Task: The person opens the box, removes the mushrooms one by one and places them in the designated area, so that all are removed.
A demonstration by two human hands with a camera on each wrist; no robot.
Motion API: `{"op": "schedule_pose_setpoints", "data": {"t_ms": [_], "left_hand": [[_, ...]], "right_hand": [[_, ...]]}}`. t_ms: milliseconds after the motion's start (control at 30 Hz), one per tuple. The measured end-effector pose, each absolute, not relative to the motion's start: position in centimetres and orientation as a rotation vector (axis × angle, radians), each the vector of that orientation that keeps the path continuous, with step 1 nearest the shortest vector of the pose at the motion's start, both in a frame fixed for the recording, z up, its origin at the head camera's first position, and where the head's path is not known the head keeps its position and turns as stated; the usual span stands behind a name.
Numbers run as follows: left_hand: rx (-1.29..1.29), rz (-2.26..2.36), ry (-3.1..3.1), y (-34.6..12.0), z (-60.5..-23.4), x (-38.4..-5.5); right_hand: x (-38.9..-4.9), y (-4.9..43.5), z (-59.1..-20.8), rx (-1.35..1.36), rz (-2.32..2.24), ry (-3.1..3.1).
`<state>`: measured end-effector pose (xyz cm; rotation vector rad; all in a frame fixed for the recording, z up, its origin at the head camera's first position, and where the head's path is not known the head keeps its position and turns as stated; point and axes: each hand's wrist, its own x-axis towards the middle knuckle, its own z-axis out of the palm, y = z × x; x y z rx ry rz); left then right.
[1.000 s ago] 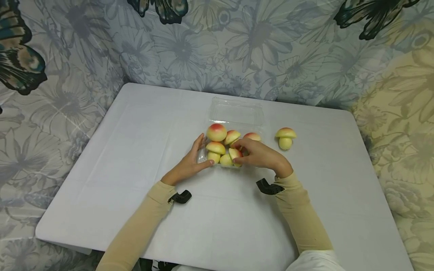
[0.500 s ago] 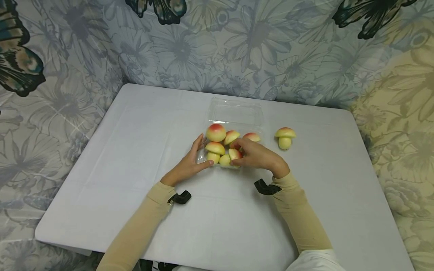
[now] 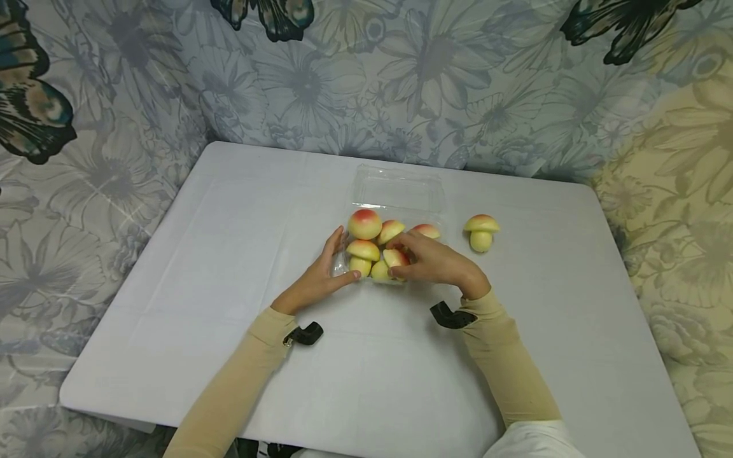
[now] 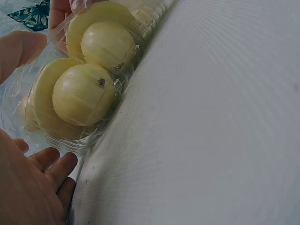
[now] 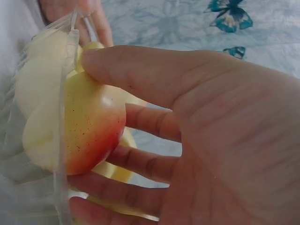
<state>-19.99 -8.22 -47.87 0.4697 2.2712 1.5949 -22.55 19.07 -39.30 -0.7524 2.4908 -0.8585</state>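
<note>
A hinged clear plastic container (image 3: 397, 187) lies with its lid folded back, holding several yellow mushrooms with red-blushed caps. My right hand (image 3: 432, 261) grips a mushroom (image 5: 91, 122) at the front right of the container, thumb on one side of the cap and fingers curled round the other. At the left end, my left hand (image 3: 315, 280) steadies the container with spread, fairly straight fingers; its thumb reaches the front rim near an upright mushroom (image 3: 362, 250). Through the clear wall in the left wrist view, a round pale stem base (image 4: 84, 96) shows.
One more mushroom (image 3: 481, 233) stands on the white-covered table (image 3: 572, 305), right of the container. A wall with flower print and butterflies (image 3: 269, 16) rises behind the table's far edge. Each sleeve carries a black wrist mount (image 3: 306, 333).
The mushroom in my right hand has tilted and shifted slightly left within the container. My left hand has stayed in place.
</note>
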Motion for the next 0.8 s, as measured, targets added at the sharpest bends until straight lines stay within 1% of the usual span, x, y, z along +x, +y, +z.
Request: {"op": "schedule_pose_setpoints", "data": {"t_ms": [800], "left_hand": [[0.47, 1.604, 2.271, -8.17, -48.06, -20.08]], "right_hand": [[-22.39, 18.95, -39.18, -0.786, -0.873, 2.513]]}}
